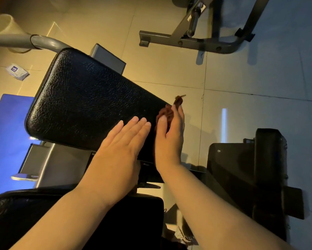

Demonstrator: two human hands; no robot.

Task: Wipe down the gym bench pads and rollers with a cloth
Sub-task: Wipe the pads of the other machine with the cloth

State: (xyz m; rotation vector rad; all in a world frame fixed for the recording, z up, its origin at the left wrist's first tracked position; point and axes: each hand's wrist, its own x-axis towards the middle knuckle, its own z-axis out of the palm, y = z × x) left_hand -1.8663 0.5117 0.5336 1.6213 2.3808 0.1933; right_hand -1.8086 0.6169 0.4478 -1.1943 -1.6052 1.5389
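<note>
A long black textured bench pad [83, 98] slants across the middle of the view. My left hand [122, 143] lies flat on its near end with straight fingers. To its right, my right hand [169, 134] holds a small brown cloth [167, 112] against the pad's right edge, thumb over the cloth; a frayed corner [179, 99] sticks out past the fingertips. A second black pad [43, 219] fills the lower left under my forearms. Most of the cloth is hidden by my fingers.
Grey steel frame tubing [43, 41] curves at the upper left. Another machine's frame [196, 42] stands on the tiled floor at the top right. A black padded block [267, 174] sits at the right. A blue mat [5, 138] and a small packet [18, 71] lie at the left.
</note>
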